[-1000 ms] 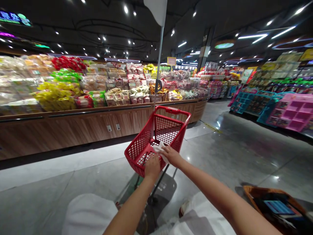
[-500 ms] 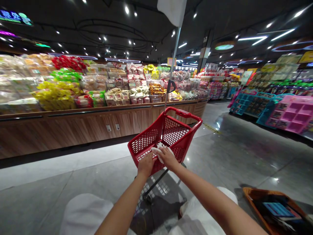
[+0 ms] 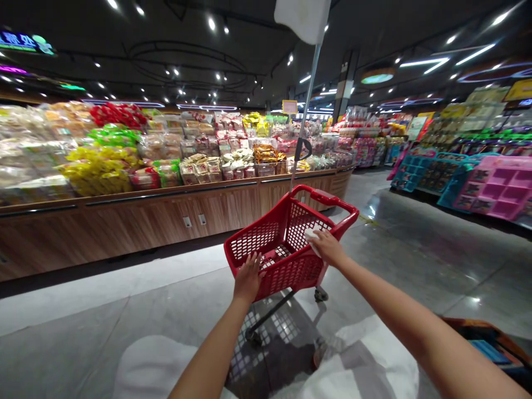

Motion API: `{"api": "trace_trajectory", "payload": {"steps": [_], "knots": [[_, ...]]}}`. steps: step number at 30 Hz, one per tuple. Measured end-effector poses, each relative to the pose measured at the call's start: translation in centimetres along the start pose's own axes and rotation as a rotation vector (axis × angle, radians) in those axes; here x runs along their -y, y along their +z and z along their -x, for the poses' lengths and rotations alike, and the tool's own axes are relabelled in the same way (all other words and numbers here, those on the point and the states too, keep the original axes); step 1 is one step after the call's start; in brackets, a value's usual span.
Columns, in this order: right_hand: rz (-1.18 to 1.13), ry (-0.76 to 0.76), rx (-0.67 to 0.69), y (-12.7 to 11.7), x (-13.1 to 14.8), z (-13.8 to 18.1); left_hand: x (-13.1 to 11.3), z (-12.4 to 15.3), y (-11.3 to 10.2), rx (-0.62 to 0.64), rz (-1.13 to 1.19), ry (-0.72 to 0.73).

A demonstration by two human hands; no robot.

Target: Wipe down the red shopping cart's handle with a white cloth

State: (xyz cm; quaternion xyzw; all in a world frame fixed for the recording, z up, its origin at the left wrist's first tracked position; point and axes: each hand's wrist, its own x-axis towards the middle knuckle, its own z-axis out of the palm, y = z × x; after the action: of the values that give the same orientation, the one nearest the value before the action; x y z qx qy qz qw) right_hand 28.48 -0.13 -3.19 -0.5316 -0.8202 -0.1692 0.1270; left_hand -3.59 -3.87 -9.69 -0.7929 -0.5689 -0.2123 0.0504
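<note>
A small red plastic shopping cart (image 3: 266,244) stands on the shiny grey floor in front of me, with a thin metal pole (image 3: 305,113) rising from it to a white flag at the top. My left hand (image 3: 248,279) grips the near rim of the basket. My right hand (image 3: 327,245) presses a white cloth (image 3: 312,233) against the right rim of the basket, fingers closed over it. The basket looks bare inside.
A long wooden display counter (image 3: 137,219) piled with packaged snacks runs along the left. Pink and teal racks (image 3: 490,191) line the right side. An orange basket (image 3: 490,343) with items sits at my lower right. Open floor lies ahead between them.
The cart has rolled to the right and turned. My right hand slid with the cloth from the near rim to the right rim, while my left hand stayed on the near rim.
</note>
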Motion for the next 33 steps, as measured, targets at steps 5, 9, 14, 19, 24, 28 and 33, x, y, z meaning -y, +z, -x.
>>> {"api": "trace_trajectory", "payload": {"steps": [5, 9, 14, 19, 24, 28, 33], "knots": [[-0.125, -0.080, -0.050, 2.8, 11.5, -1.0, -0.4, 0.1, 0.6, -0.054, -0.058, 0.023], [-0.135, -0.163, -0.104, 4.1, 14.9, -1.7, 0.7, 0.1, 0.2, 0.015, -0.081, 0.026], [-0.030, -0.247, -0.059, 2.2, 6.5, -1.5, 2.7, -0.2, -1.1, 0.083, -0.136, -0.006], [0.116, -0.150, -0.118, -0.1, -1.5, -1.2, 4.8, -1.0, -2.2, 0.052, -0.194, -0.070], [0.074, -0.055, -0.192, 1.6, 2.9, -2.9, 3.5, -2.7, -2.0, 0.083, -0.214, -0.157], [0.026, -0.088, -0.171, 3.4, 9.5, -4.8, -0.3, -3.7, -0.7, 0.141, -0.128, -0.072], [0.053, -0.109, -0.082, 1.8, 9.5, -4.9, -0.5, -3.9, -0.5, 0.242, -0.069, -0.069]]}}
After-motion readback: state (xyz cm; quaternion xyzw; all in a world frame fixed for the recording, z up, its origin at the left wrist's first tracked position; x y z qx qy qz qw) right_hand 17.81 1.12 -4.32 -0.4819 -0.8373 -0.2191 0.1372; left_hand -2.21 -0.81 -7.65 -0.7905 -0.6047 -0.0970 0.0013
